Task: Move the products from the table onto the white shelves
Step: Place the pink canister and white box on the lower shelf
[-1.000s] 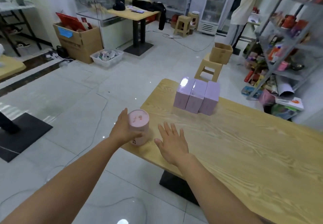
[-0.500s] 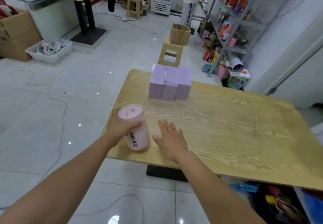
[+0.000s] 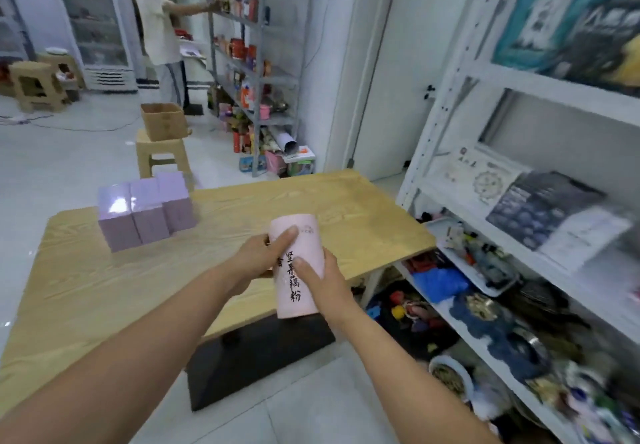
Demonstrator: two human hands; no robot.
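Left hand (image 3: 258, 256) wraps the upper part of the pink canister (image 3: 298, 267), thumb laid across its front, and the right hand (image 3: 323, 282) clasps it lower down on the other side, thumb pressed beside the lettering; the remaining fingers of both hands are hidden behind the tube. The canister is lifted off the wooden table (image 3: 363, 222), roughly upright, with its top face turned out of sight. Down its side run bold black brush characters, 坚果藕粉, while the small print near the upper rim is too blurred to read. Three purple boxes (image 3: 145, 211) stand packed together on the table's far left, glare washing out one top. To the right the white shelves (image 3: 460, 73) are smeared by motion: flat printed packages lie on the middle level, their text unreadable, and a blue bag (image 3: 440, 281) sits among jumbled goods lower down. Behind the table a cardboard box (image 3: 162, 121) rests on a tan stool (image 3: 159, 156), and another person (image 3: 156, 28) reaches into a grey rack (image 3: 259, 62) of red tins, head cut off by the frame
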